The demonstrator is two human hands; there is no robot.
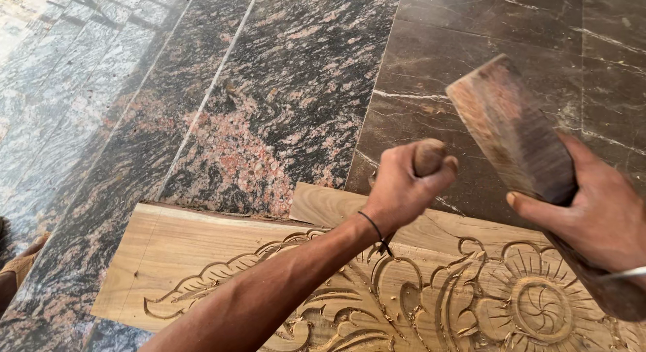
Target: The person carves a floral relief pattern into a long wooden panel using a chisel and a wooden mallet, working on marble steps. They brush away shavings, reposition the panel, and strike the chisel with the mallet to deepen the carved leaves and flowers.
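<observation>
- We see the left hand (402,187) wrapped in a tight fist round the wooden chisel handle (428,156), whose rounded butt pokes out above the knuckles.
- The chisel's blade is mostly hidden behind the wrist; only a dark sliver shows below the fist, right at the carved wood.
- Over to the right hand (595,214): fingers and thumb clamped on a wooden mallet block (511,133), tilted, its broad end raised above and just to the right of the chisel butt, not touching it.
- Below both hands lies the carved wooden panel (202,258), flat on the floor, with leaf scrolls and a round flower (538,308) cut into it.
- Our own left forearm crosses the panel and covers part of the scrollwork.
- Around it all, a polished stone floor (269,89): speckled pink-grey slabs on the left, dark brown veined ones on the right.
- A dark thread band (370,224) circles the left wrist.
</observation>
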